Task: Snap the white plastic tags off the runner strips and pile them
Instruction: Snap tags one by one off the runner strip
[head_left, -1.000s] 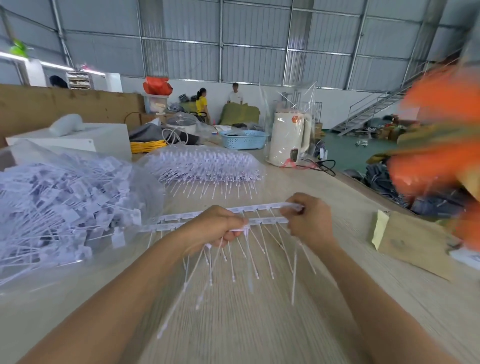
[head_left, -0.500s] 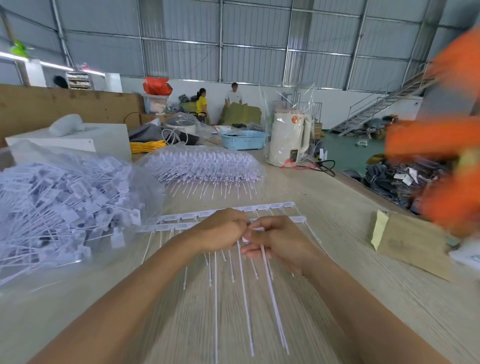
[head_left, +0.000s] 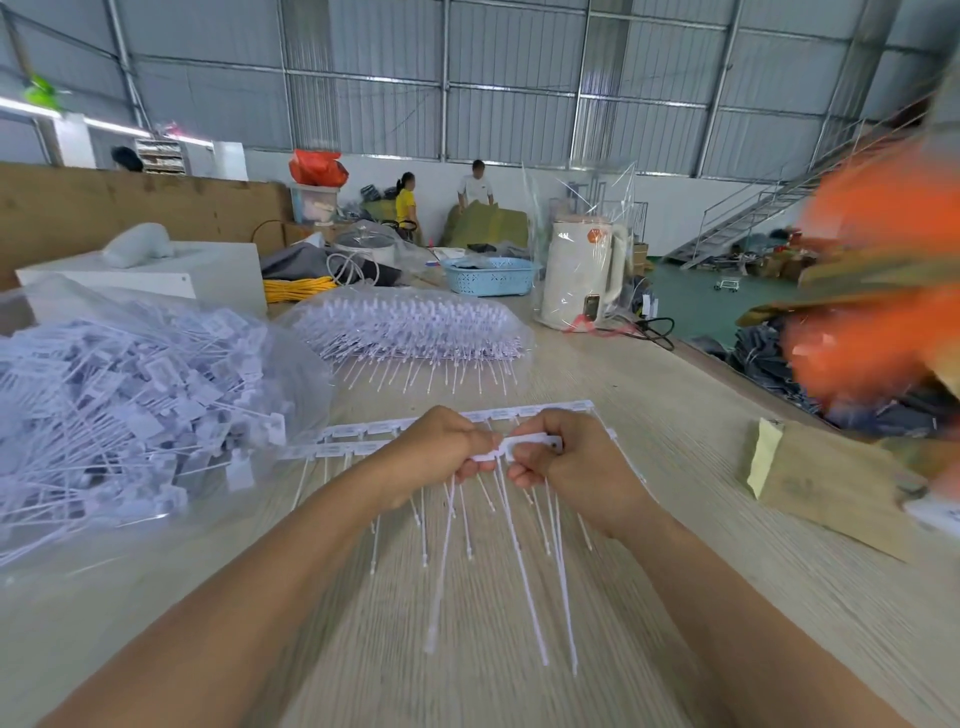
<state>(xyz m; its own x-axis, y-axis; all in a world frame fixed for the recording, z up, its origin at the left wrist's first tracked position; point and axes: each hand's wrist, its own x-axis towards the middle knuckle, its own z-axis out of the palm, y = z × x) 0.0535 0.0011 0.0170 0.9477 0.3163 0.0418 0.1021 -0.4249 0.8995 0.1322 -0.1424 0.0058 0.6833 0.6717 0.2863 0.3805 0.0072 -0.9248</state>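
While your two hands sit close together over the bench (head_left: 519, 686), they share one short white strip of tags (head_left: 524, 446). Your left hand (head_left: 436, 452) is curled shut on the left end of it, and your right hand (head_left: 566, 462) is curled shut on the right end. The fingers (head_left: 522, 475) of the right hand tuck under the strip. Long thin white tails (head_left: 511, 540) hang down from the strip toward you — some look blurry, so you cannot count them well.

Just behind your hands, two more runner strips (head_left: 358, 439) lie flat on the bench, side by side. They run from left to right, and your hands hide their middle. Their thin tails point toward you too.

To your left sits a big clear bag (head_left: 171, 519), and it is full of loose white tags (head_left: 130, 405) in a heap. Farther back, near the middle of the bench, a second clear bag (head_left: 511, 325) holds neat rows of strips.

On the right side of the bench lies a brown card piece (head_left: 831, 486) with a pale yellow edge. Something orange and blurry (head_left: 878, 291) fills the right edge of the view — you cannot tell what it is. A white jug in clear wrap (head_left: 582, 275) stands at the far end, next to a blue basket (head_left: 491, 275).
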